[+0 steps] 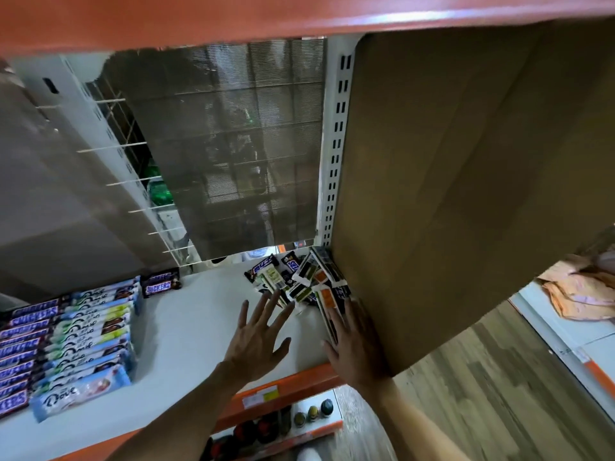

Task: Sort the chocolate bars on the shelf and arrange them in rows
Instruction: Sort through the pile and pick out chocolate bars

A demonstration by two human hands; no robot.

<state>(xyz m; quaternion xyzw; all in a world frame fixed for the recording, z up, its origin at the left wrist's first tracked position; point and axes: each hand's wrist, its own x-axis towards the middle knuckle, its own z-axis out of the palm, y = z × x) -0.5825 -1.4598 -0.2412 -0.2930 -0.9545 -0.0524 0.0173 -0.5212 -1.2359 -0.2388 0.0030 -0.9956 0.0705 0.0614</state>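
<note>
Chocolate bars lie in a loose heap at the back right of the white shelf, pressed against a tall cardboard panel. In the heap, dark wrappers read "Snickers" and other packets show white, green and orange faces whose print is too small to read. At the left of the shelf the sorted stock sits in rows: a column of Snickers bars in dark wrappers with blue-white lettering, and beside it a column of Dove bars in pale blue and green wrappers with the white script logo. One more Snickers pack stands apart at the back, just behind the Dove row.

The left hand hovers flat over the bare shelf with its fingers spread wide, the tips just short of the heap, gripping nothing. The right hand is also open and flat, palm down along the foot of the cardboard, fingers reaching over a long white and orange packet at the edge of the heap; no grasp is closed.

The shelf has an orange front edge bearing a small price label, unreadable. Behind it a wire mesh back and a slotted white metal upright rise. Small bottles sit on the level below, and the floor is wood-patterned.
</note>
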